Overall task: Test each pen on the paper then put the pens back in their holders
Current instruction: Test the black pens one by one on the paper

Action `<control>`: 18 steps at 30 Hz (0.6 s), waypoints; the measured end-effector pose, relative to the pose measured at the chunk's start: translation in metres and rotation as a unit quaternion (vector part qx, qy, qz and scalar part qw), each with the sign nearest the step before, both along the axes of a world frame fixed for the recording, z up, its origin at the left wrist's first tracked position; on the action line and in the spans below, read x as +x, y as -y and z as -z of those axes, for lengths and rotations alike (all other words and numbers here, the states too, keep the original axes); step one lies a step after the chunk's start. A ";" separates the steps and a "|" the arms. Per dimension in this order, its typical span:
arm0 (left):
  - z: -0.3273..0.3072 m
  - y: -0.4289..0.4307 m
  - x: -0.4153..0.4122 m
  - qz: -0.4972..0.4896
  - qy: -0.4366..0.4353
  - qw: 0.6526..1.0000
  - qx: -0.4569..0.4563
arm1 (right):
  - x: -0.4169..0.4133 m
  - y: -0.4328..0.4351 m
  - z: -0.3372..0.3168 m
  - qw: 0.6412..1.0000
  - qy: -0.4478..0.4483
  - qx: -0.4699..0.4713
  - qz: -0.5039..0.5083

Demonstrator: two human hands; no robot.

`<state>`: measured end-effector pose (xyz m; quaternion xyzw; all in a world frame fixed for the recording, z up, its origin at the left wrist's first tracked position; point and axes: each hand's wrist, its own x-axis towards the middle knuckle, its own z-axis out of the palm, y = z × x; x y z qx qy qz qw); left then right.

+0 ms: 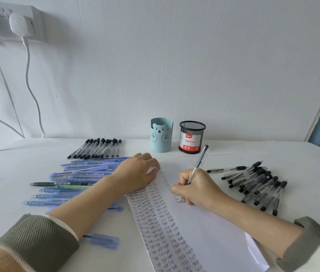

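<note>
Gripping a clear-barrelled pen (pixel 198 165), the right hand (pixel 196 188) writes on smooth white paper (pixel 204 228) (left hand (pixel 138 171) pressing flat).

The far black wire-mesh pen cup (pixel 192 136) has a red-and-white label saying "Ball Pens"; the white paper sheet (pixel 204 232) is covered in handwritten "Test" columns.

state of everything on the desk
paper: flat, partly covered in writing
clear pen: tip on paper
left hand: pressing paper
right hand: holding clear pen
bear pen holder: upright, looks empty
mesh pen holder: upright, looks empty
blue pens: lying loose
black-capped pens: lined up
pen pile: loose
</note>
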<state>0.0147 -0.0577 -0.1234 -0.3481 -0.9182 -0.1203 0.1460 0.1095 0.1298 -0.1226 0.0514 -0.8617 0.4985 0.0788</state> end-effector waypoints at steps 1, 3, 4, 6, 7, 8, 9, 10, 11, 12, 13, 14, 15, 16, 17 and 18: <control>0.000 0.000 0.000 0.000 0.001 1.000 -0.001 | 0.000 0.000 0.000 1.000 0.000 -0.002 0.001; 0.000 0.001 0.000 0.000 0.001 1.000 -0.001 | 0.001 0.000 -0.001 1.000 0.000 -0.006 0.000; 0.000 0.001 0.000 0.000 0.002 1.000 0.000 | 0.000 0.000 -0.001 1.000 -0.001 -0.005 -0.001; 0.000 0.000 -0.001 0.000 0.003 1.000 -0.001 | -0.001 -0.001 0.000 1.000 -0.002 0.002 0.000; 0.000 0.000 -0.001 0.000 0.003 1.000 -0.002 | -0.001 -0.001 0.001 1.000 -0.003 0.005 0.001; 0.000 0.000 -0.001 0.000 0.003 1.000 -0.002 | -0.001 -0.001 0.001 1.000 -0.003 0.006 0.002; 0.000 0.000 -0.001 0.000 0.003 1.000 -0.001 | -0.001 -0.001 0.000 1.000 -0.002 0.008 0.004; 0.000 0.000 -0.001 0.000 0.002 1.000 0.000 | -0.001 -0.001 -0.001 1.000 0.000 0.009 0.007; 0.001 0.001 -0.001 0.001 0.000 1.000 0.001 | 0.000 -0.001 -0.003 1.000 0.000 0.007 0.011; 0.001 0.001 -0.002 0.003 -0.001 1.000 0.002 | 0.000 -0.002 -0.005 1.000 -0.002 0.001 0.014; 0.002 0.001 -0.003 0.003 -0.001 1.000 0.004 | -0.001 -0.003 -0.008 1.000 -0.006 -0.002 0.015; 0.002 0.001 -0.003 0.003 0.002 1.000 0.005 | -0.002 -0.004 -0.011 1.000 -0.013 0.000 0.016; 0.002 0.001 -0.003 0.004 0.004 1.000 0.007 | -0.003 -0.006 -0.014 1.000 -0.020 0.003 0.016; 0.002 0.001 -0.004 0.004 0.006 1.000 0.007 | -0.004 -0.008 -0.018 1.000 -0.025 0.001 0.012; 0.002 0.001 -0.004 0.005 0.008 1.000 0.007 | -0.005 -0.010 -0.022 1.000 -0.030 -0.008 0.003; 0.001 0.002 -0.004 0.005 0.014 1.000 0.005 | -0.006 -0.012 -0.025 0.999 -0.032 -0.014 -0.010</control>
